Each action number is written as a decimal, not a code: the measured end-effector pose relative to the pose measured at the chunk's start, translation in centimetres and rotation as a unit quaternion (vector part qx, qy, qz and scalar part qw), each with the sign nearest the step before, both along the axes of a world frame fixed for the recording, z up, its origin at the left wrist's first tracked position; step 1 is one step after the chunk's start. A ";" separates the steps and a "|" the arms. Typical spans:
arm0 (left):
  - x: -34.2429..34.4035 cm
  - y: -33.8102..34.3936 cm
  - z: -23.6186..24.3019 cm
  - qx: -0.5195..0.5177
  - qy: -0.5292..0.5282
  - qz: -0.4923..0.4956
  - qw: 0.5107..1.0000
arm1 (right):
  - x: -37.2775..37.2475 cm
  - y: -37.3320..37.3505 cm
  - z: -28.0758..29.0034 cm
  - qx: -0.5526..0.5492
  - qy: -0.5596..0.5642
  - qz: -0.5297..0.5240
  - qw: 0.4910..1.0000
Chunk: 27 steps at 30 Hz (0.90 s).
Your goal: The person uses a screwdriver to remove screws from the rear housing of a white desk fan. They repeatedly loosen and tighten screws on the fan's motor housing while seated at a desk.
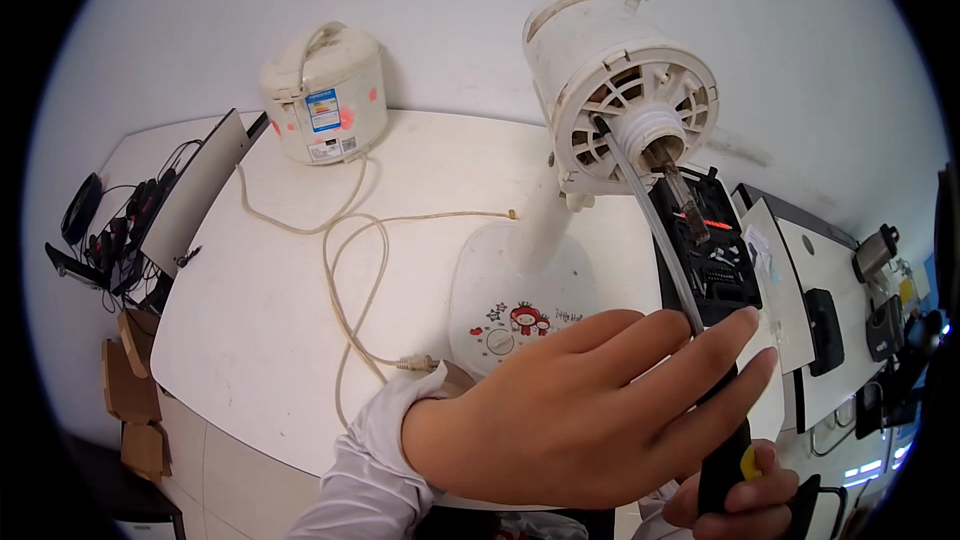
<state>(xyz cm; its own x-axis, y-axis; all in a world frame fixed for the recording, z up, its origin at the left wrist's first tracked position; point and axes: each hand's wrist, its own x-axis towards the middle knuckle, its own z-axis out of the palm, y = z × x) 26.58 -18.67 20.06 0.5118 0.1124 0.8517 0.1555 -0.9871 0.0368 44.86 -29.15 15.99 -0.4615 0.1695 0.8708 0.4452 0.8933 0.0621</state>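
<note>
A screwdriver (660, 225) with a long metal shaft and a black and yellow handle slants up from the lower right. My left hand (560, 420) is closed around the shaft near the handle, its outer fingers reaching across. Partly behind it, my right hand (765, 495) grips the handle. The shaft's tip touches or nearly touches the slotted front of a white electric fan's motor housing (580, 65), beside the threaded collar. A brownish motor shaft (678, 190) sticks out of that collar. Below, the fan's white base (470, 290) carries a red cartoon print, partly covered by my left hand.
A white rice cooker (360, 95) stands at the back left. A pale power cord (333, 270) loops across the white table (240, 340), its plug (415, 364) near my left wrist. Right of the fan lies an opened black tool case (725, 280). Cardboard boxes (130, 390) sit at the left.
</note>
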 end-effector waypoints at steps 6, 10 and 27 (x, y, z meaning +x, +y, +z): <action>0.5 0.5 -0.3 0.023 -0.024 -0.047 0.998 | -2.5 1.4 1.1 0.086 0.130 -0.053 0.986; 0.7 0.8 -0.3 0.033 -0.041 -0.052 0.997 | -2.5 0.8 0.6 0.066 0.156 -0.106 0.980; 1.2 2.4 -0.5 -0.023 -0.039 0.104 0.994 | -3.4 2.0 -0.1 0.135 0.045 -0.161 0.977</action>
